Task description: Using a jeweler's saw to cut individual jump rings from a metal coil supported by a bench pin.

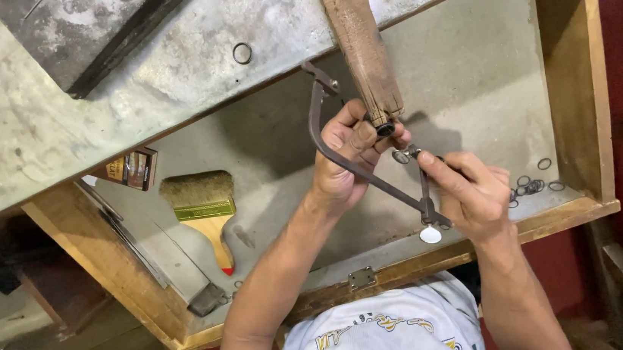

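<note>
Both hands work close together at a wooden bench pin (359,41). Left hand (351,156) pinches a small metal ring (401,156) against the pin's tip; right hand (473,197) is closed on the handle of a jeweller's saw (330,131). Loose rings (529,184) lie just right of it in the wooden tray (574,73), with a brush (204,208) well to the left.

Brush (205,212) showing tan bristles, gold ferrule, red-tipped handle; saw frame (360,166) appearing dark brown; shirt (376,336) showing white with green sleeve trim.
</note>
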